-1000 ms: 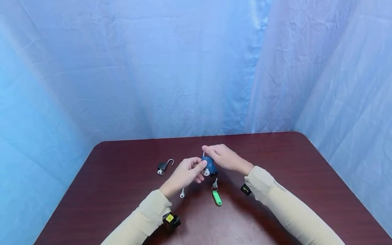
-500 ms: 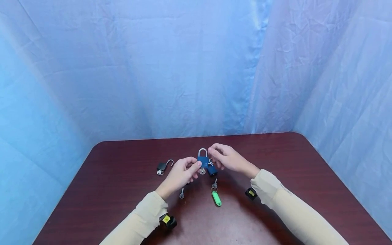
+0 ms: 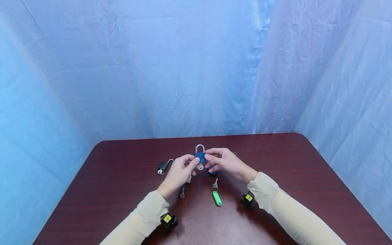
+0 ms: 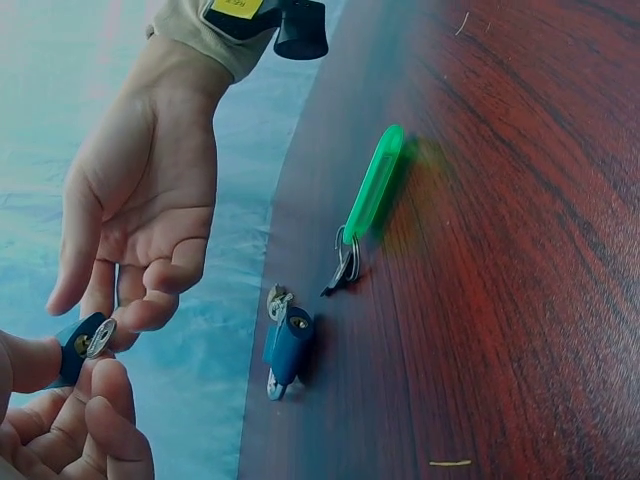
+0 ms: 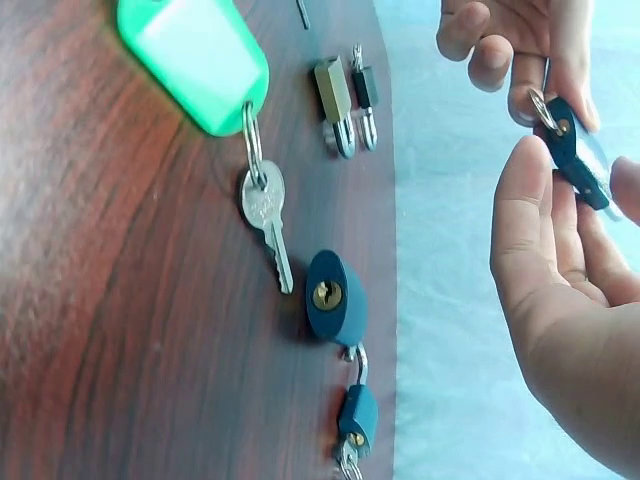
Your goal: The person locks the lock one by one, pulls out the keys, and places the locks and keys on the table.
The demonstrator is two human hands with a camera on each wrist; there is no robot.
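Nearest the camera, on the dark red table [image 3: 122, 190], a green key tag [image 3: 217, 198] with its key lay between two sleeved forearms that angled inward. Just beyond, above the table's middle, the left hand [image 3: 179, 173] pinched the key [image 3: 200, 167] seated in the underside of a blue padlock [image 3: 200, 156], while the right hand [image 3: 225, 162] gripped the lock's body, shackle upright. Farther left lay a small black padlock [image 3: 162, 166], shackle swung open.

Head view high, looking down; wrist views close, low; all share green key tag [image 3: 217, 198].
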